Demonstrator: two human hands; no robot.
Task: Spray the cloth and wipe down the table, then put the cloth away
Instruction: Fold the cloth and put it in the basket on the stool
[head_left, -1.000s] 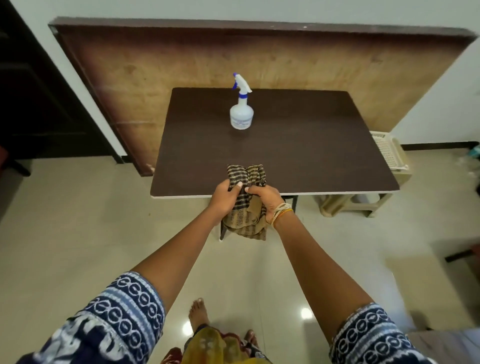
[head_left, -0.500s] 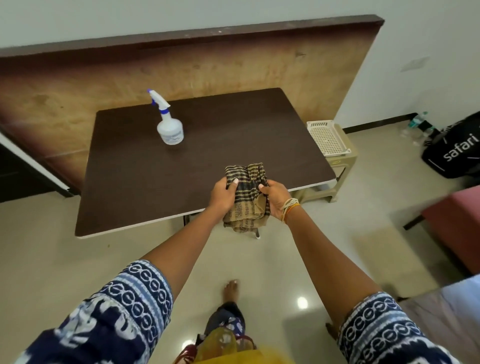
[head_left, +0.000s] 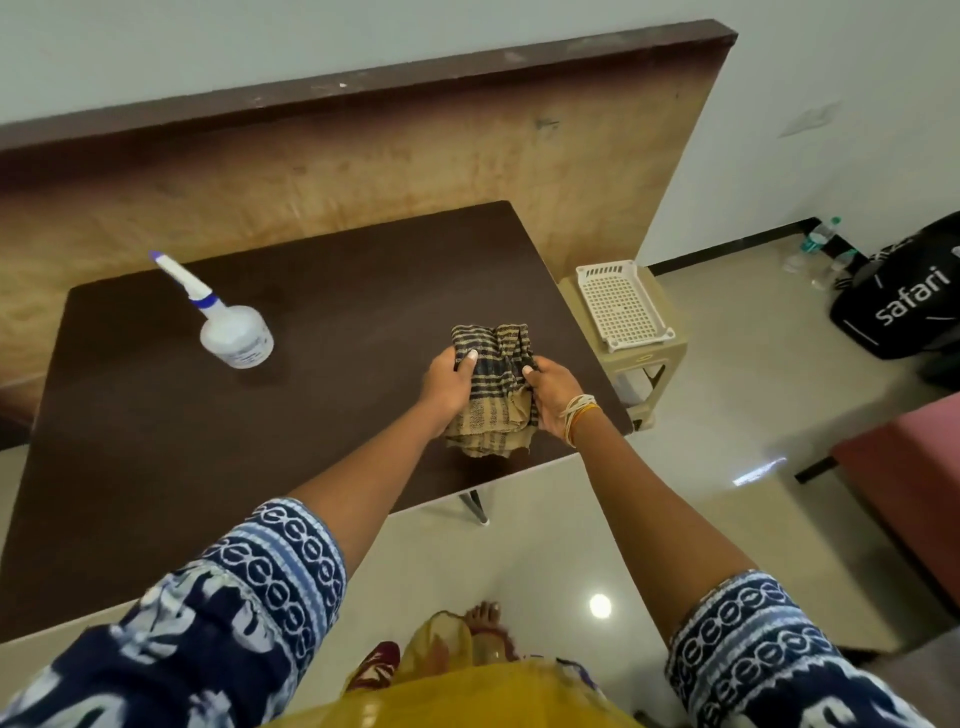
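A bunched checked cloth (head_left: 494, 384), tan with dark stripes, hangs between both my hands over the right front part of the dark brown table (head_left: 260, 436). My left hand (head_left: 447, 387) grips its left side and my right hand (head_left: 553, 397) grips its right side, thumbs on top. A white spray bottle (head_left: 234, 332) with a blue-tipped nozzle stands at the table's far left, well away from my hands.
A white perforated basket (head_left: 621, 306) sits on a beige plastic stool (head_left: 660, 358) just right of the table. A big wooden board (head_left: 363, 176) leans on the wall behind. A black bag (head_left: 904, 301) and plastic bottles lie on the floor at right, beside a red seat (head_left: 914, 483).
I have stepped closer and to the right. The cloth, held in both hands throughout, has moved from the table's front edge to above its right front part.
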